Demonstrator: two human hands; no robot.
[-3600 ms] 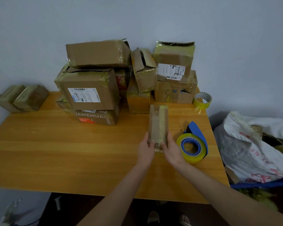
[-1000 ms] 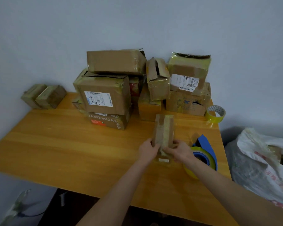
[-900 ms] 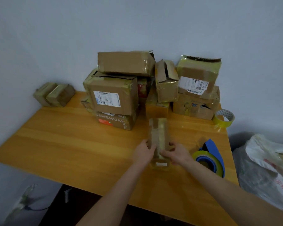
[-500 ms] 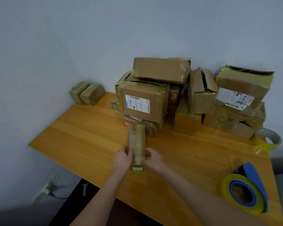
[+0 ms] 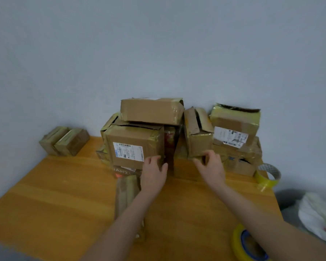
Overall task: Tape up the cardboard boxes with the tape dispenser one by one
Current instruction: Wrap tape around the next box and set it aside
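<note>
Both hands are at the pile of boxes (image 5: 235,159) along the back edge of the desk (image 5: 45,204). The right hand (image 5: 212,167) has its fingers (image 5: 210,154) and thumb curled round the bottom corner of the small open box (image 5: 197,132). This looks like the next box to tape. The left hand (image 5: 153,174) holds nothing. Its fingers are loose and a little apart, right at the lower right corner of the labelled box (image 5: 132,146).

The taped box (image 5: 127,191) lies on the desk in front of the pile, partly under the left arm. The tape dispenser (image 5: 249,245) sits near the front right corner of the desk, under the right arm.

What could go wrong:

1. The small open box stands tight between other boxes. A quick pull could drag its neighbours along and make the pile slide.
2. The top box (image 5: 151,111) rests on the labelled box. If the left hand bumps the labelled box, the top box could tip off.
3. The flaps of the small open box stand up and are not shut. It could spill if it tips, though I cannot see if anything is inside.
4. The spare tape roll (image 5: 269,176) sits at the right edge of the desk. A sliding box could push it off.
5. When the right arm comes back, it could knock the tape dispenser off the front edge.
</note>
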